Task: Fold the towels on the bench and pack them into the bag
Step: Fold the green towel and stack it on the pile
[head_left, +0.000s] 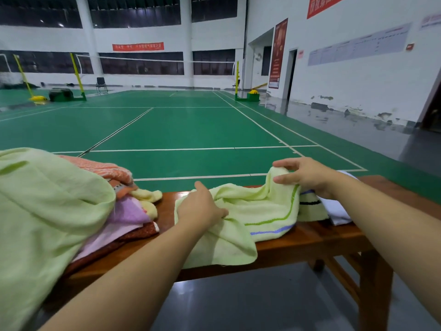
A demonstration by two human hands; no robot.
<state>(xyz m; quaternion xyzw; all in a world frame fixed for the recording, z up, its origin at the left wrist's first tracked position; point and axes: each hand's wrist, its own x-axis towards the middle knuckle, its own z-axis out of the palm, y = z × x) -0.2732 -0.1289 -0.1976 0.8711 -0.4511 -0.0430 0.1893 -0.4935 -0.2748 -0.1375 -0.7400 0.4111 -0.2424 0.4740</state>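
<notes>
Fingers of both hands pinch a pale green striped towel (pixel 250 211) spread across the wooden bench (pixel 310 242): the left hand (pixel 200 209) gathers its near-left part, the right hand (pixel 307 175) lifts its far edge. Beyond lies a green badminton court (pixel 179 125). A large light-green cloth (pixel 47 211) drapes over a towel pile (pixel 124 211) at left; a white towel (pixel 338 211) lies under the right wrist.

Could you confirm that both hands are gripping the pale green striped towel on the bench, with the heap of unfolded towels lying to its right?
Not quite: the heap of unfolded towels lies to the left of the pale green striped towel, not its right. The head view shows this. The left hand and right hand do grip that towel on the bench.
</notes>
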